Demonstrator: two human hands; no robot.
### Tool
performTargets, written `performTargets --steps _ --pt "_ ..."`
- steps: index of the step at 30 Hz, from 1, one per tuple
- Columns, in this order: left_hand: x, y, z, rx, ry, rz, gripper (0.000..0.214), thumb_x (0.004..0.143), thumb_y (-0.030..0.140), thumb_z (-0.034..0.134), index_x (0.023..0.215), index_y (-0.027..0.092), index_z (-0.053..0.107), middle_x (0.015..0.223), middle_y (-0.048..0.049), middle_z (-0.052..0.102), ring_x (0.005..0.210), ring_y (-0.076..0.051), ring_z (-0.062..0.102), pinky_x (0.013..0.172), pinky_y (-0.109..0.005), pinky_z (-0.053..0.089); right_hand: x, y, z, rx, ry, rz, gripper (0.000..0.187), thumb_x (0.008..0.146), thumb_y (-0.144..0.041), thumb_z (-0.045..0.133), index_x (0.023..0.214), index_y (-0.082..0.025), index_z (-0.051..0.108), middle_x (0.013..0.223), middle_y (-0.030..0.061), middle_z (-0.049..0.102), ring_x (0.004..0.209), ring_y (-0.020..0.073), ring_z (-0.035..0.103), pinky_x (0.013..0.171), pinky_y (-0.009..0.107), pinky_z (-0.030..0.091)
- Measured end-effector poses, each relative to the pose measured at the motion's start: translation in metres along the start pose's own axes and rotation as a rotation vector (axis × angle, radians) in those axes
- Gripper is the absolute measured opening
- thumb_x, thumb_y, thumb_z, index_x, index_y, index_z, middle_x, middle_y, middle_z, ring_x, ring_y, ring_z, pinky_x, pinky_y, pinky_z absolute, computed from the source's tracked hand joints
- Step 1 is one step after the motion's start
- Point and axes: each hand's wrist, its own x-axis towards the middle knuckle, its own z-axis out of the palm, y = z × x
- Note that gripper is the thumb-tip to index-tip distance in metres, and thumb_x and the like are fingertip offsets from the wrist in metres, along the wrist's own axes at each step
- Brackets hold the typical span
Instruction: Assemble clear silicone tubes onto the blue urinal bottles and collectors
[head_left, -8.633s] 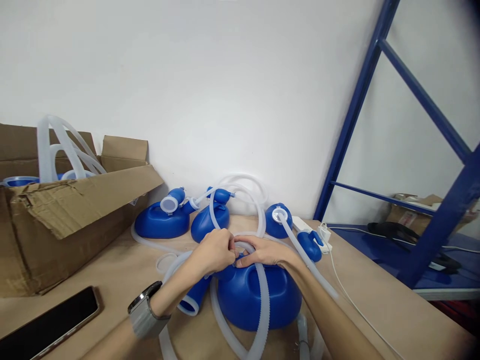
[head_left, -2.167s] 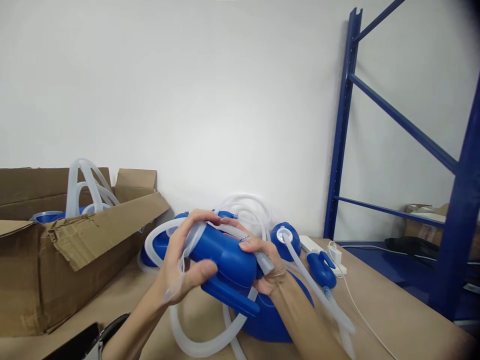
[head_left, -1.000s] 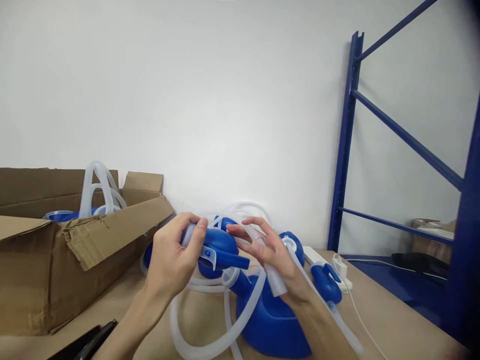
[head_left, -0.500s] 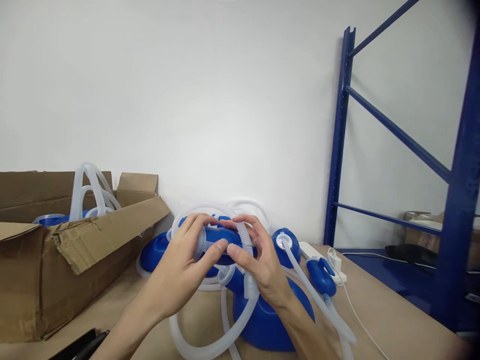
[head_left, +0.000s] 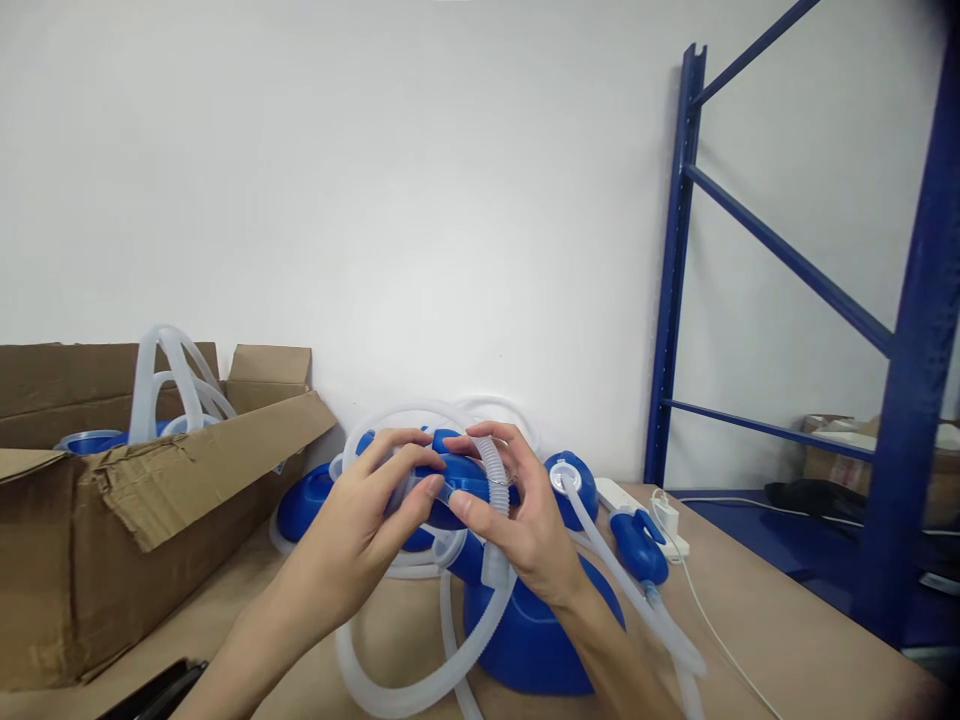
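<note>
Both hands are raised in front of me around a blue plastic bottle. My left hand is closed on its left end, where a translucent collar shows partly behind the fingers. My right hand grips the right side, thumb in front and fingers behind. Between the two thumb tips is a small clear tab. A translucent corrugated hose arches over the bottle inside my right hand's grasp, then loops down and left. A larger blue container lies below my right wrist.
At left stands an open cardboard box holding blue bottles and hoses. More blue bottles and coiled tubing lie behind my hands. On the right are a small blue bottle, a power strip, a white cable and a blue metal rack.
My left fingers have shifted right, over the blue bottle, and the thumbs now meet at the clear tab. The bottle has tilted slightly. The view has moved a little right.
</note>
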Motion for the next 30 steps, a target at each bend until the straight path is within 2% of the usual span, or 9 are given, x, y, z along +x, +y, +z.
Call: performTargets --steps 3,8,16,20,23,26,30 --pt "0.0 -0.001 0.005 0.044 0.043 0.042 0.029 0.1 0.043 0.046 0.101 0.028 0.071 0.117 -0.0043 0.064 0.1 -0.017 0.067 0.083 -0.026 0.055 -0.001 0.0 0.001 -0.036 0.021 -0.038 0.046 0.08 -0.032 0.076 0.12 -0.028 0.054 0.116 0.005 0.071 0.109 0.0241 0.067 0.096 0.039 0.053" --pt "-0.002 0.002 0.016 0.071 0.154 0.08 0.029 0.1 0.038 0.046 0.098 0.027 0.073 0.104 -0.0042 0.065 0.095 -0.017 0.067 0.082 -0.026 0.054 -0.003 0.001 0.003 -0.115 0.089 -0.14 0.043 0.079 -0.028 0.073 0.118 -0.027 0.055 0.103 0.0051 0.076 0.104 0.0263 0.07 0.099 0.043 0.052" --pt "-0.009 0.007 0.031 0.077 0.267 0.082 0.021 0.1 0.03 0.049 0.097 0.025 0.07 0.103 -0.0039 0.064 0.093 -0.016 0.066 0.082 -0.026 0.053 -0.009 0.0 0.013 -0.126 0.251 -0.193 0.045 0.072 -0.022 0.073 0.114 -0.026 0.058 0.088 0.0035 0.078 0.101 0.0292 0.072 0.101 0.047 0.052" --pt "-0.01 0.006 0.031 0.086 0.294 0.104 0.016 0.098 0.029 0.053 0.098 0.025 0.069 0.105 -0.0038 0.062 0.094 -0.015 0.064 0.084 -0.025 0.052 -0.009 -0.002 0.013 -0.13 0.244 -0.205 0.046 0.071 -0.02 0.072 0.115 -0.026 0.059 0.09 0.003 0.078 0.102 0.0285 0.072 0.102 0.045 0.052" --pt "-0.007 0.009 0.025 0.058 0.27 0.093 0.016 0.098 0.032 0.054 0.097 0.025 0.068 0.102 -0.0028 0.063 0.094 -0.015 0.064 0.084 -0.025 0.051 -0.008 -0.002 0.009 -0.133 0.175 -0.196 0.046 0.075 -0.022 0.073 0.118 -0.027 0.059 0.096 0.003 0.078 0.103 0.0269 0.071 0.102 0.043 0.051" --pt "-0.002 0.011 0.012 0.012 0.151 0.029 0.021 0.096 0.041 0.055 0.096 0.025 0.068 0.1 -0.002 0.065 0.093 -0.016 0.064 0.083 -0.026 0.051 -0.006 -0.002 0.005 -0.097 0.093 -0.147 0.043 0.081 -0.029 0.073 0.121 -0.028 0.058 0.106 0.0047 0.076 0.104 0.0259 0.07 0.1 0.042 0.051" --pt "0.004 0.005 -0.011 -0.012 0.015 -0.07 0.033 0.078 0.054 0.076 0.097 0.027 0.069 0.101 -0.0013 0.068 0.092 -0.02 0.065 0.079 -0.027 0.054 0.0 -0.002 0.002 0.162 0.043 -0.024 0.035 0.091 -0.045 0.064 0.12 -0.025 0.061 0.109 0.0079 0.075 0.109 0.0264 0.068 0.1 0.043 0.049"
